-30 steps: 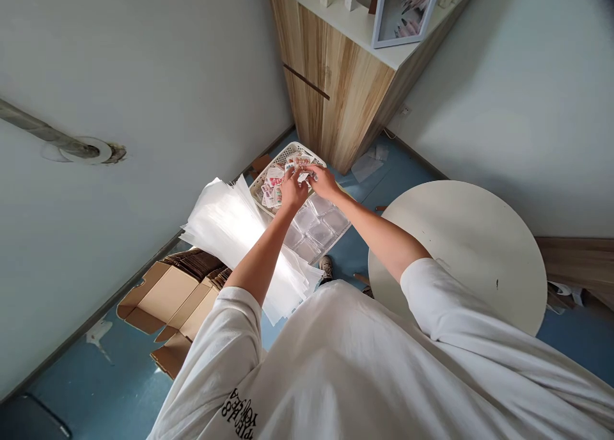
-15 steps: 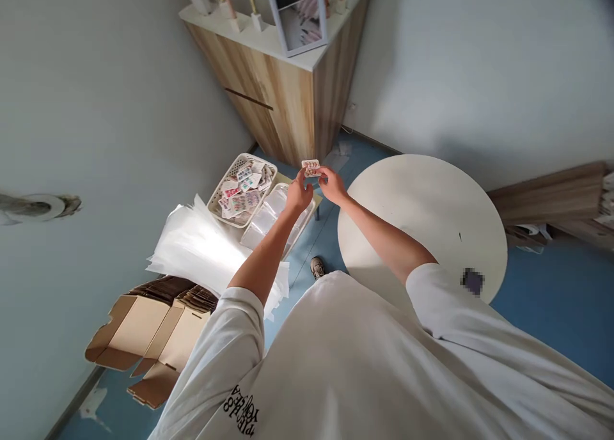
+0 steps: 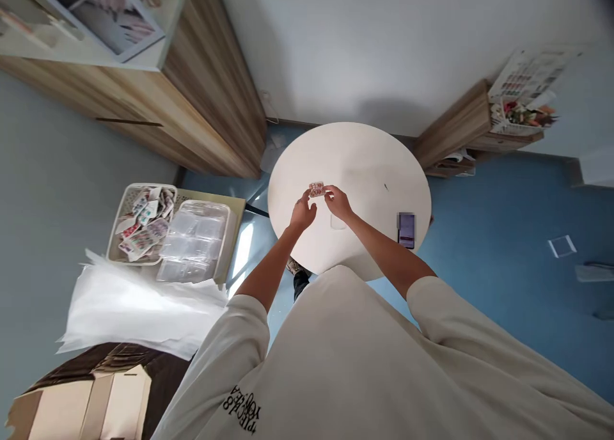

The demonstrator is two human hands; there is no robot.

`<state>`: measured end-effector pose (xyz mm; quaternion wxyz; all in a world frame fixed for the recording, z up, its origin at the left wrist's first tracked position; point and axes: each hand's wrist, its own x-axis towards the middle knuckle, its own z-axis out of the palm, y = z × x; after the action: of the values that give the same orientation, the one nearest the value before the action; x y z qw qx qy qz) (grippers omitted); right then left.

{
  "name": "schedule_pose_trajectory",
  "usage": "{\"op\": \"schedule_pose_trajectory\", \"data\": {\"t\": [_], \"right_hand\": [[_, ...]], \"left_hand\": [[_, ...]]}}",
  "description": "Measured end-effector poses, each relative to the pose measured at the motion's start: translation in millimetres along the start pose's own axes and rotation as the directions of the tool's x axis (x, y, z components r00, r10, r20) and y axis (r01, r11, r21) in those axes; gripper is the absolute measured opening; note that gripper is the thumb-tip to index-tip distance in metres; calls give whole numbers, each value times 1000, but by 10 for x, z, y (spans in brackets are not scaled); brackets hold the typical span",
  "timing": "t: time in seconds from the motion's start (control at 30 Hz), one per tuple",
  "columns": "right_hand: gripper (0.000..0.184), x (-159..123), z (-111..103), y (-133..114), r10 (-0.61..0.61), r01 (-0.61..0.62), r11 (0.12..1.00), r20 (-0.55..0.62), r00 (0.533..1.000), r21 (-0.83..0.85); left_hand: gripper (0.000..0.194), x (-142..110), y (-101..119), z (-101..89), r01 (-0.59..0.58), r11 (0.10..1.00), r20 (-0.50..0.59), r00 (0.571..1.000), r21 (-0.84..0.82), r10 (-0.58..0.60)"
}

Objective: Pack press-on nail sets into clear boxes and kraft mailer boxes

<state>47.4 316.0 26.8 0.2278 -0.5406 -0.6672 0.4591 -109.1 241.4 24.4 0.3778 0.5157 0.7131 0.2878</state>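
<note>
Both of my hands hold a small set of press-on nails (image 3: 316, 188) over the white round table (image 3: 355, 152). My left hand (image 3: 303, 213) grips its left edge with fingertips, and my right hand (image 3: 338, 203) pinches the right edge. Reddish nails show in two rows on the pale backing; finer detail is too small to make out. Just below the hands, a faint clear rectangular piece (image 3: 338, 222) lies on the tabletop.
To the left, a white basket (image 3: 115, 235) holds several nail cards, beside a tray of clear plastic cases (image 3: 194, 238). White sheets (image 3: 139, 302) and flat cardboard boxes (image 3: 91, 405) lie nearer. A phone (image 3: 406, 230) rests on the table's right side. A wooden cabinet (image 3: 211, 88) stands behind.
My view and body have turned right, so the hands with the nail set are now over the round table instead of near the baskets. Both hands keep their hold.
</note>
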Motion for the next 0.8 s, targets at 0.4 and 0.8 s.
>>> {"op": "schedule_pose_trajectory", "data": {"t": [0.4, 0.8], "right_hand": [[21, -664, -891, 1494, 300, -289, 954, -176, 938, 83], [32, -736, -815, 1869, 466, -424, 871, -146, 872, 249]], "left_hand": [[71, -300, 378, 1595, -57, 983, 301, 954, 172, 2], [63, -321, 112, 1593, 185, 972, 8, 982, 143, -189]]}}
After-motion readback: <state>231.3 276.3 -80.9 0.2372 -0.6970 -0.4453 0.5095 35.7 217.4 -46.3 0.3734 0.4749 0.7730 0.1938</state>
